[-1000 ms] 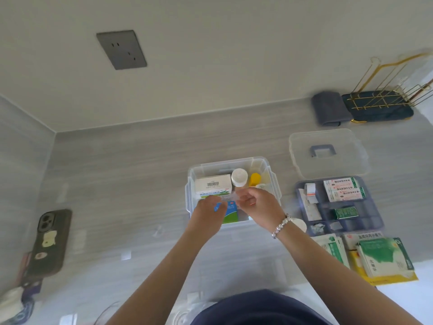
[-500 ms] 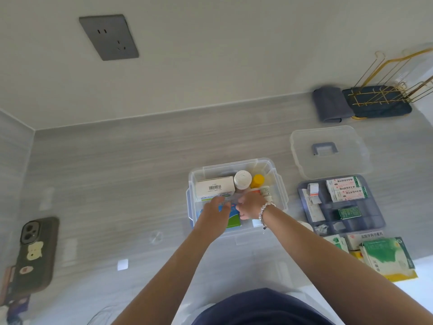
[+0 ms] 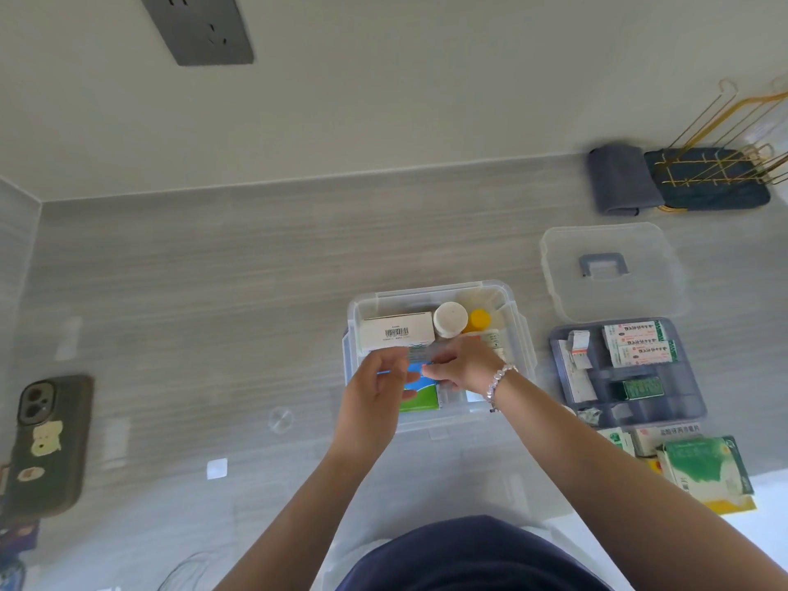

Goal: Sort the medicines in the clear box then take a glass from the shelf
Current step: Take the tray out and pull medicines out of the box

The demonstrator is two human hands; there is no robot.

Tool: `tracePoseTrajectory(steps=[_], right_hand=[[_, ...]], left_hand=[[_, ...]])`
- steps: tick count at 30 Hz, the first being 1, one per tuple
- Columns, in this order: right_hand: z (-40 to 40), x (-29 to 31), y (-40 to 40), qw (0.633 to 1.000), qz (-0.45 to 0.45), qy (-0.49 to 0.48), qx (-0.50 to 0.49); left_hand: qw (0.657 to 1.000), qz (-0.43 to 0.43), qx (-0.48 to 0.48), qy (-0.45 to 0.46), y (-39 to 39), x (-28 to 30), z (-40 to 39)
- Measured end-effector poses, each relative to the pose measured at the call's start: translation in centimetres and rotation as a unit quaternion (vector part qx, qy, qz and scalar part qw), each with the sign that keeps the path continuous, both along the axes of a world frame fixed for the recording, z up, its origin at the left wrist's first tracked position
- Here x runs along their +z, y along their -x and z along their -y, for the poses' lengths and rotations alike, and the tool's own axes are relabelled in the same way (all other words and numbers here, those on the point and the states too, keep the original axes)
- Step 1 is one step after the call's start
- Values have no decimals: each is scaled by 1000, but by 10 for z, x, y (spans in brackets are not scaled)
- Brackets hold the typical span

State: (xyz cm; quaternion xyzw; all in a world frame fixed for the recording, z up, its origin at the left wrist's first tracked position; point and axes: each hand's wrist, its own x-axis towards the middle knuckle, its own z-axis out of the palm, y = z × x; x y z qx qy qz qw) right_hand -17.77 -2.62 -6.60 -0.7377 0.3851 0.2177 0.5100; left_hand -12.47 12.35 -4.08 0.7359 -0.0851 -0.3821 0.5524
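Head view: clear box [image 3: 439,292] sits open on the grey counter [image 3: 213,292], both hands reaching into it. Left hand [image 3: 375,390] and right hand [image 3: 464,364] meet over the box's middle, fingers curled, pinching a small clear blurred item [image 3: 420,354] between them; what it is cannot be told. Right wrist carries a bead bracelet [image 3: 499,383]. Inside the box: white carton with barcode [image 3: 396,332] at the far left, white-capped bottle [image 3: 450,319] beside it, yellow-capped bottle [image 3: 479,319] right of that, blue-green carton [image 3: 420,394] lying at the near side under the hands. Right of the box, the clear lid with grey handle [image 3: 609,270] lies flat; nearer than the lid, a grey divider tray [image 3: 690,403] holds medicine packs [image 3: 639,343]. Nearer again, loose green-white boxes [image 3: 703,467]. Far right of the box, against the wall, a gold wire rack [image 3: 725,164] on a dark mat, folded grey cloth [image 3: 618,181] beside it. Well left of the box, a phone [image 3: 47,445] lies back up.
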Motion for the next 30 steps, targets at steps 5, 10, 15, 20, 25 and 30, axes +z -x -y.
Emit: tracePoseTrajectory(steps=[5,10,15,20,25,30], right_hand=[[18,25,24,992,34,-45,-113],[31,55,47,970,111,-127,-173],[26,70,57,966,144,-128,-174],[8,71,65,962,177,-99,-181],[-10,72,75,939,181,-152,-250],[-33,68,99,940,177,-171,-236]], left_hand=[[993,113,15,-34,5,4,-6],[986,162,13,-38,6,10,-8],[999,20,30,4,6,16,-10],[995,-45,76,41,13,24,-21],[993,-45,99,38,24,32,-44],[990,-41,134,16,49,31,-75]])
